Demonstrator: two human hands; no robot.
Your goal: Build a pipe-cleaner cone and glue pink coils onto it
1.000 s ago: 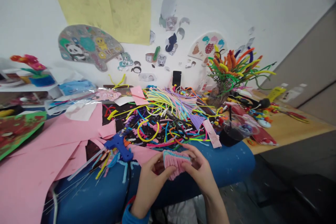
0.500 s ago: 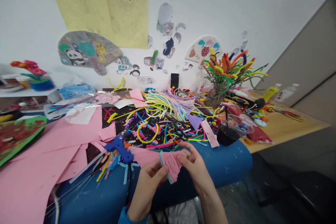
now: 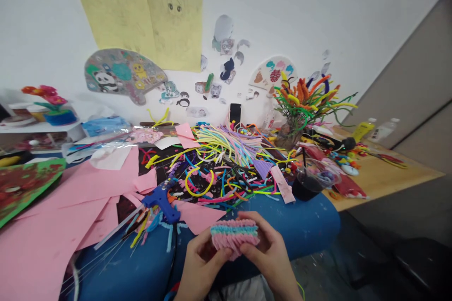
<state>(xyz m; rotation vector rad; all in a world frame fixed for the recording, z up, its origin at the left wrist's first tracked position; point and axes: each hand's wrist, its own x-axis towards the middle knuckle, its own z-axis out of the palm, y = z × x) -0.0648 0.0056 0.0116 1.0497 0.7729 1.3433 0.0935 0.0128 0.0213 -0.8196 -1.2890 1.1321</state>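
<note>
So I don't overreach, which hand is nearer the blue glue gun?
Left. Your left hand is below and right of the blue glue gun in the picture; your right hand is farther right, across the pink-and-blue piece.

Pipe-cleaner piece [image 3: 234,237] fuzzy, matt (almost woolly); glue gun [image 3: 163,203] smooth plastic.

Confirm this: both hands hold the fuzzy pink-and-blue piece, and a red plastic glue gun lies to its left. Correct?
No: the head view shows a blue plastic glue gun, not red. The left hand and right hand hold the fuzzy pink-and-blue piece, with the gun to its left.
</note>
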